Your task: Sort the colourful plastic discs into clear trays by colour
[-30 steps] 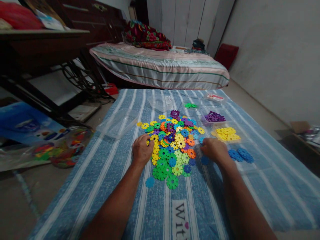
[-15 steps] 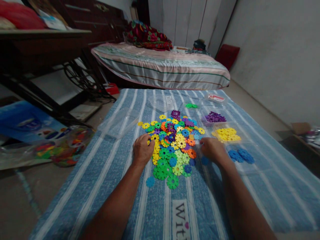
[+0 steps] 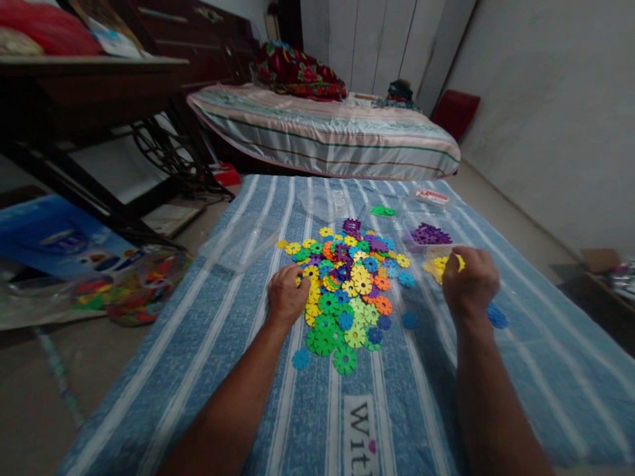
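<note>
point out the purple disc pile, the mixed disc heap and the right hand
purple disc pile [image 3: 429, 234], head view, middle of the pile
mixed disc heap [image 3: 347, 291], head view, centre of the heap
right hand [image 3: 469, 283], head view, back of the hand

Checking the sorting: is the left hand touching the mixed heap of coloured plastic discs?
Touching. The head view shows the left hand with fingers resting on the heap's left edge.

Smooth plastic discs [image 3: 347, 291] lie on matt woven cloth [image 3: 238, 370], beside clear glossy plastic tubs [image 3: 238, 241].

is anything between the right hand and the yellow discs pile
Nothing visible. The right hand hangs directly over the yellow discs pile, covering most of it, with a yellow piece showing at the fingers. The purple discs lie beyond, off to the side.
</note>
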A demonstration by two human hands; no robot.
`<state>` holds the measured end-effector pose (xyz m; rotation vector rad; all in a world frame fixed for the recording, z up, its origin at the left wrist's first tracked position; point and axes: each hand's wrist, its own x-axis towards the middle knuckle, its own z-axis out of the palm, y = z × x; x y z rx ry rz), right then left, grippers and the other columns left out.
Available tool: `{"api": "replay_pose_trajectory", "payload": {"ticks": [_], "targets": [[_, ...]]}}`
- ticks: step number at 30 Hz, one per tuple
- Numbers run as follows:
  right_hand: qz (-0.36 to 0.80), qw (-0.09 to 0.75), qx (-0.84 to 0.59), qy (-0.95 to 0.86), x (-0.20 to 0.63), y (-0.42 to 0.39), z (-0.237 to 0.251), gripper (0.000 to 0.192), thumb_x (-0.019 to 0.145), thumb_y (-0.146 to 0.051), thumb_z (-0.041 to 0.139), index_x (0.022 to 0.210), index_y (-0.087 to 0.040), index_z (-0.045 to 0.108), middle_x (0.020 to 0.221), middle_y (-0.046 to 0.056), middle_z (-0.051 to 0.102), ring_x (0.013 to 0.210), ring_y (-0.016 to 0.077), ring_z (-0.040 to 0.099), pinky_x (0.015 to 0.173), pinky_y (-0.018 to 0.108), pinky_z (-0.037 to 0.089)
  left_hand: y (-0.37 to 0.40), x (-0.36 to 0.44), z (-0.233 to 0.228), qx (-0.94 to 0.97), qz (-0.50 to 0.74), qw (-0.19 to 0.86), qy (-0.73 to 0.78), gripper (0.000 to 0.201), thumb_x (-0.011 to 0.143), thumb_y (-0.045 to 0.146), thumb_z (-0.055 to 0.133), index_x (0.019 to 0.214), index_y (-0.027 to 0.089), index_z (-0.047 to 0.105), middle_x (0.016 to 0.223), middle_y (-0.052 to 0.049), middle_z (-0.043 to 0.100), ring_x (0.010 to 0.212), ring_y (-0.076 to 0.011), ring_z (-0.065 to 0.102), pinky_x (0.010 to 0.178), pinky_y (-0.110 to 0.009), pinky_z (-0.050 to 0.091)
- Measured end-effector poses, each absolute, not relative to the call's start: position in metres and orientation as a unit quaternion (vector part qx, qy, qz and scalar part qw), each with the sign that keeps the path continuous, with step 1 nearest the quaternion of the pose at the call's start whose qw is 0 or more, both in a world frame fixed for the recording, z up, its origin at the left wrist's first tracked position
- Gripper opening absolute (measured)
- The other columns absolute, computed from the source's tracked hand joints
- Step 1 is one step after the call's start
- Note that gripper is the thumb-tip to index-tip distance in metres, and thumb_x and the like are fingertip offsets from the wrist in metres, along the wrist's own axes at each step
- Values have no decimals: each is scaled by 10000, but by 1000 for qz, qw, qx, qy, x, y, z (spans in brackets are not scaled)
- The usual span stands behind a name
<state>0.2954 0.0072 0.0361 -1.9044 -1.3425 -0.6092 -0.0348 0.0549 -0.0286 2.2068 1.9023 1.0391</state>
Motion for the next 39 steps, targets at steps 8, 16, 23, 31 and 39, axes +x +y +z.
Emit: {"api": "replay_pose_trajectory", "payload": {"ticks": [8, 16, 23, 31, 39], "targets": [[-48, 281, -601, -747, 229, 6, 8, 173, 903, -275, 517, 851, -198, 663, 881, 78, 658, 835, 209, 576, 756, 303, 413, 56, -37, -30, 717, 340, 26, 608, 135, 788, 269, 526, 855, 198, 619, 1021, -96, 708, 986, -255, 647, 926, -404, 487], [4, 158, -624, -765, 202, 4, 0, 194, 855, -373, 633, 871, -181, 654, 1011, 113, 631, 994, 255, 545, 831, 351, 429, 56, -36, -31, 713, 342, 35, 611, 155, 789, 276, 528, 863, 181, 626, 1044, -123, 702, 1012, -274, 640, 936, -424, 487], [3, 182, -603, -777, 205, 7, -5, 172, 889, -242, 565, 777, -175, 677, 914, 94, 664, 924, 221, 573, 816, 329, 423, 56, -36, -32, 713, 353, 26, 605, 137, 782, 268, 532, 851, 201, 628, 1011, -94, 702, 993, -256, 638, 920, -411, 492], [8, 253, -563, -787, 222, 9, 0, 276, 917, -230, 472, 749, -196, 688, 796, 52, 656, 798, 170, 575, 723, 264, 419, 55, -36, -29, 717, 343, 31, 606, 143, 792, 271, 529, 863, 202, 632, 1025, -93, 700, 1000, -250, 636, 930, -400, 485], [-230, 358, -708, -564, 281, 13, 28, 243, 868, -187, 464, 1003, -150, 663, 1031, 164, 637, 1016, 297, 523, 885, 438, 368, 54, -35, -27, 712, 334, 31, 616, 124, 786, 257, 536, 852, 202, 626, 1037, -97, 702, 1008, -257, 636, 925, -403, 487]]}}
